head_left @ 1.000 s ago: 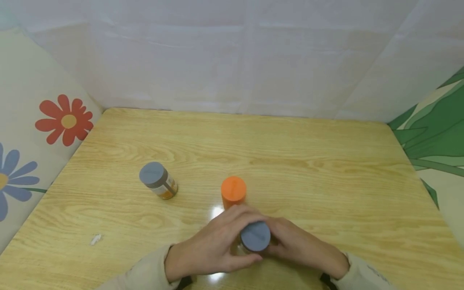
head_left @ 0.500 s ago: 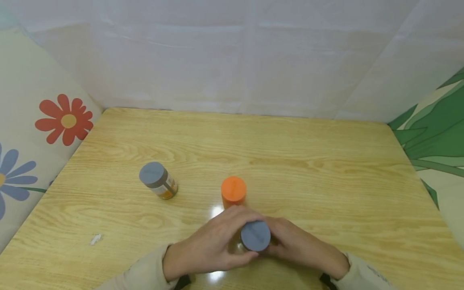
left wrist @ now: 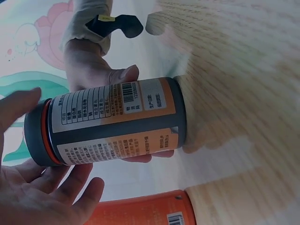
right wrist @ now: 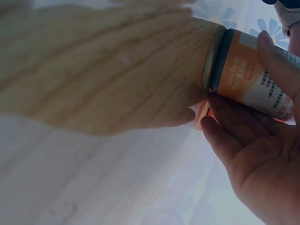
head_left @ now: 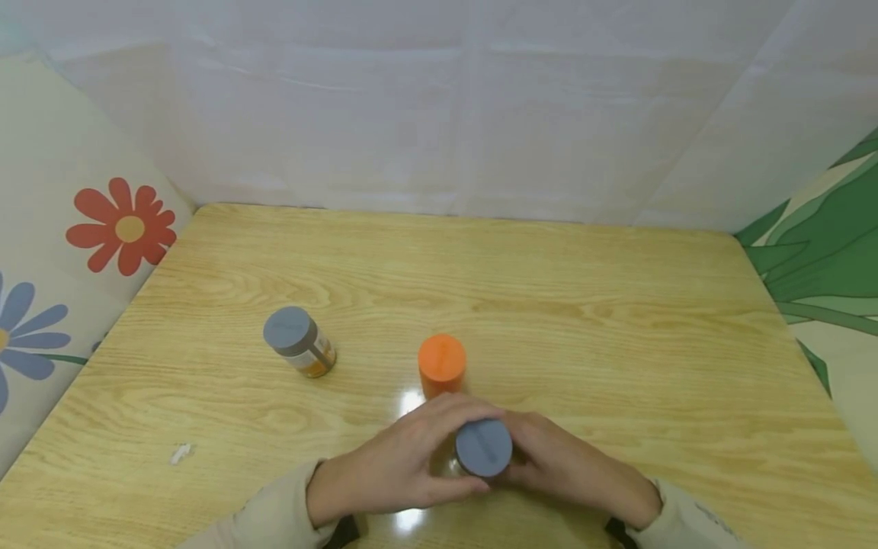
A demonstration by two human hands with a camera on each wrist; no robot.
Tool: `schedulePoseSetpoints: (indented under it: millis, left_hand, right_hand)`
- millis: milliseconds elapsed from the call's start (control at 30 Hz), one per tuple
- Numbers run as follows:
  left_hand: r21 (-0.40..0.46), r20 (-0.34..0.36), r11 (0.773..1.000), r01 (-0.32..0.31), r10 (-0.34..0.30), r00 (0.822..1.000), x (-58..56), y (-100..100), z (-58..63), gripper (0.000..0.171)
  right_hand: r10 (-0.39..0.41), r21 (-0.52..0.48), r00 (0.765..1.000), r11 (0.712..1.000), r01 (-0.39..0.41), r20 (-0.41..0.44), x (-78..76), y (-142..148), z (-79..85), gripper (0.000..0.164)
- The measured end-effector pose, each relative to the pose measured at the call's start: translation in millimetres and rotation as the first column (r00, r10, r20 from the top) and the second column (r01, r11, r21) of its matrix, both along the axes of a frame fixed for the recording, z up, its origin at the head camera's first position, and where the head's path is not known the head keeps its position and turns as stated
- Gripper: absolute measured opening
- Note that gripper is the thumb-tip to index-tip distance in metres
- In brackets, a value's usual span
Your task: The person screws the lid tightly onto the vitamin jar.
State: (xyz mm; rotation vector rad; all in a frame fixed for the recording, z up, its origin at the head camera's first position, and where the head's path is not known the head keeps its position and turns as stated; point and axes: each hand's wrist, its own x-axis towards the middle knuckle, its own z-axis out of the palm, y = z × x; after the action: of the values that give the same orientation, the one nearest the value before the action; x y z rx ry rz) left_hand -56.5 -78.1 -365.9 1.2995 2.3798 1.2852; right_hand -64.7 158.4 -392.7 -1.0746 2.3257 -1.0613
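Note:
A supplement jar with a grey lid [head_left: 483, 447] stands upright near the front of the table. My left hand [head_left: 391, 469] curls round that lid, thumb on one side and fingertips on the other. Lower down, my right hand [head_left: 576, 469] grips the jar's body [left wrist: 117, 122], which has a white, orange and grey label with printed text. In the left wrist view a thin orange-red ring [left wrist: 47, 131] shows between lid and body. Just behind my left hand stands an orange container [head_left: 441, 362], its lower part hidden by that hand.
A second grey-lidded jar [head_left: 295, 339] stands to the left on the wood-grain table [head_left: 604, 305]. A small white scrap or mark [head_left: 181, 453] lies at the front left. White sheeting [head_left: 425, 114] hangs behind the far edge, with flower-patterned panels at both sides.
My left hand has shifted very slightly left, its thumb a little back. The groove on the held jar's lid appears slightly turned. My right hand and the other containers keep their places.

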Motion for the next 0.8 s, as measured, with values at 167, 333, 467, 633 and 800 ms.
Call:
schedulePoseSetpoints:
  millis: [167,333,467,633,800]
  left_hand:
    - [-0.022,-0.017,0.999,0.024,-0.025,1.000,-2.3,-0.9,0.0,0.062]
    - [-0.040,0.008,0.998,0.053,-0.053,0.999,-4.0,-1.6,1.4,0.061]
    - [-0.050,-0.004,0.997,0.057,-0.058,0.998,-4.6,-1.2,2.9,0.062]
    - [-0.040,0.022,0.997,0.058,-0.058,0.998,-5.2,-0.3,6.5,0.063]
    - [-0.009,-0.045,0.998,0.060,-0.060,0.997,-7.2,-1.3,10.1,0.063]
  right_hand:
    - [-0.004,0.010,1.000,1.000,0.004,0.009,0.1,0.0,0.6,0.045]
    - [-0.002,0.013,1.000,1.000,0.002,0.010,0.0,0.0,1.0,0.043]
    - [0.002,0.011,1.000,1.000,-0.002,0.008,0.0,0.2,1.4,0.042]
    - [0.010,-0.001,1.000,1.000,-0.010,-0.004,-0.7,0.0,1.0,0.038]
    - [0.003,0.001,1.000,1.000,-0.003,-0.005,-1.9,0.8,0.9,0.038]
